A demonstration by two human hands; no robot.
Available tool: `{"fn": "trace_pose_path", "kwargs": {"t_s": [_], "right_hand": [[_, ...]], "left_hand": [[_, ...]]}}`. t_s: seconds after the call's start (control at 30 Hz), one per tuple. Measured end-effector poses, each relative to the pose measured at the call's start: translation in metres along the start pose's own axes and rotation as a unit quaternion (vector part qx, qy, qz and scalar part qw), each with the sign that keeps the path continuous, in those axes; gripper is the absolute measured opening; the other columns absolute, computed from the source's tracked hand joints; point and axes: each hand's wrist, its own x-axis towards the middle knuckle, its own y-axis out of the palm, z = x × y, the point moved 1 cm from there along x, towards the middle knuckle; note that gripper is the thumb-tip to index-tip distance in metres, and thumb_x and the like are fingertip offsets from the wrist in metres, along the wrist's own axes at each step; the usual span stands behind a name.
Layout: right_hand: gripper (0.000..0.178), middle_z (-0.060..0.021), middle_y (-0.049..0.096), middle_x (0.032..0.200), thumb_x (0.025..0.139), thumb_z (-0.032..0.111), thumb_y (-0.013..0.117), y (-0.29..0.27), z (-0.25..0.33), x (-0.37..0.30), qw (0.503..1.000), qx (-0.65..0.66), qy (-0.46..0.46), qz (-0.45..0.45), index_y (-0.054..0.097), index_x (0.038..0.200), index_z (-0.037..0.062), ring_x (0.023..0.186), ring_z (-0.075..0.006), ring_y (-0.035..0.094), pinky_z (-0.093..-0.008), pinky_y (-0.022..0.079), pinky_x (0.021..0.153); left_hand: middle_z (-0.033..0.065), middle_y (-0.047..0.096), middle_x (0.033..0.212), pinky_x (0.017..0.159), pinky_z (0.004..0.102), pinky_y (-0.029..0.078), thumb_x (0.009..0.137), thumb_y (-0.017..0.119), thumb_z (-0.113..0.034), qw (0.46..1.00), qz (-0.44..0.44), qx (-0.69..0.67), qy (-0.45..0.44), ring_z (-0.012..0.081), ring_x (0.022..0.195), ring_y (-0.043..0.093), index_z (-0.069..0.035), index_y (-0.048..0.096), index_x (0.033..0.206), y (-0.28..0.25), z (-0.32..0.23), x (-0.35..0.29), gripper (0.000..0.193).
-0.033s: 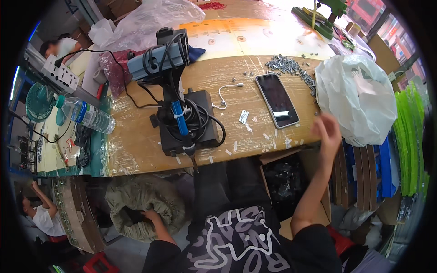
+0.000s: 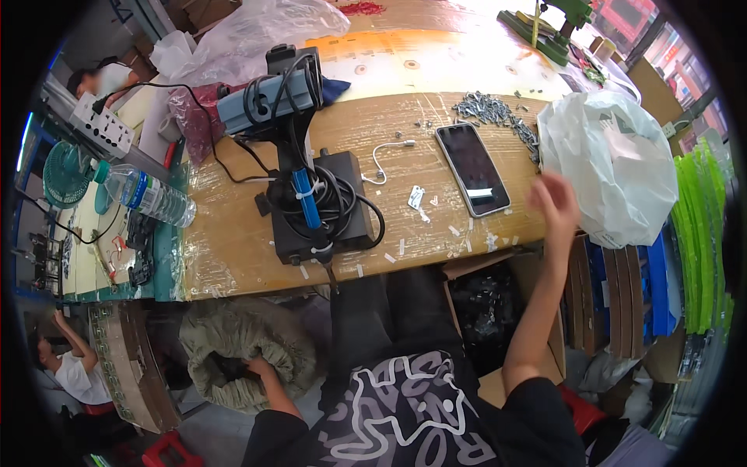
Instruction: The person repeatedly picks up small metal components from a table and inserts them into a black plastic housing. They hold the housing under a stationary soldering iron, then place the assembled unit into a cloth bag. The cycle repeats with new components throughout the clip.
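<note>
My left hand (image 2: 258, 364) reaches into the mouth of a green-grey cloth sack (image 2: 292, 350) below the table, its fingers mostly hidden inside. My right hand (image 2: 554, 201) hovers over the table's right front part, between a phone (image 2: 472, 170) and a white plastic bag (image 2: 611, 171). Its fingers are bent toward the thumb and slightly smeared; whatever they hold is too small to make out. Beyond the phone lies a heap of small grey screws (image 2: 492, 110). Left of the phone, a blue-and-black electric screwdriver (image 2: 306, 198) stands upright before a black box with a coiled cable.
A water bottle (image 2: 152, 194) lies tilted at the table's left. White scraps and a short white cable (image 2: 379, 162) lie on the tabletop (image 2: 226, 257). Below the right edge is an open carton with black plastic (image 2: 486, 307). Other people are at the far left.
My right hand has shifted slightly left and away from me, toward the phone's side. My left hand remains at the sack opening.
</note>
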Motion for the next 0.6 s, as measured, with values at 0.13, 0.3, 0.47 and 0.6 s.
{"fn": "trace_pose_path", "kwargs": {"t_s": [0.13, 0.3, 0.47, 0.6], "right_hand": [[0.023, -0.0072, 0.059, 0.085, 0.074, 0.004, 0.057, 0.038, -0.049, 0.097, 0.974, -0.156, -0.122, 0.114, 0.057, 0.096, 0.001, 0.073, -0.0137, 0.056, -0.0249, 0.045, 0.066], [0.016, -0.0112, 0.056, 0.075, 0.07, 0.002, 0.057, 0.073, -0.084, 0.127, 0.934, -0.269, -0.165, 0.166, 0.061, 0.085, 0.0022, 0.068, -0.0202, 0.055, -0.0291, 0.045, 0.065], [0.007, -0.0131, 0.053, 0.075, 0.07, 0.002, 0.056, 0.082, -0.086, 0.122, 0.936, -0.276, -0.174, 0.128, 0.057, 0.076, -0.001, 0.067, -0.0243, 0.054, -0.0308, 0.044, 0.063], [0.008, -0.0131, 0.053, 0.075, 0.072, 0.001, 0.055, 0.077, -0.086, 0.119, 0.943, -0.262, -0.183, 0.097, 0.053, 0.079, -0.0013, 0.067, -0.0233, 0.055, -0.0309, 0.044, 0.064]], "left_hand": [[0.0237, 0.038, 0.118, 0.075, 0.0431, 0.042, 0.073, 0.057, -0.039, 0.993, 0.02, -0.11, 0.027, 0.0372, 0.096, 0.049, 0.0, 0.033, 0.122, -0.012, -0.026, -0.01, 0.067], [0.0255, 0.041, 0.118, 0.081, 0.0424, 0.04, 0.074, 0.054, -0.032, 0.945, 0.295, 0.001, 0.14, 0.0408, 0.104, 0.043, -0.001, 0.04, 0.119, -0.07, -0.052, -0.023, 0.057], [0.0262, 0.042, 0.117, 0.085, 0.0429, 0.038, 0.076, 0.051, -0.031, 0.956, 0.229, -0.058, 0.173, 0.0414, 0.105, 0.041, -0.001, 0.043, 0.117, -0.072, -0.043, -0.024, 0.052], [0.0254, 0.04, 0.119, 0.085, 0.0442, 0.036, 0.078, 0.051, -0.031, 0.952, 0.238, -0.117, 0.155, 0.041, 0.106, 0.04, 0.0, 0.043, 0.116, -0.075, -0.061, -0.037, 0.05]]}}
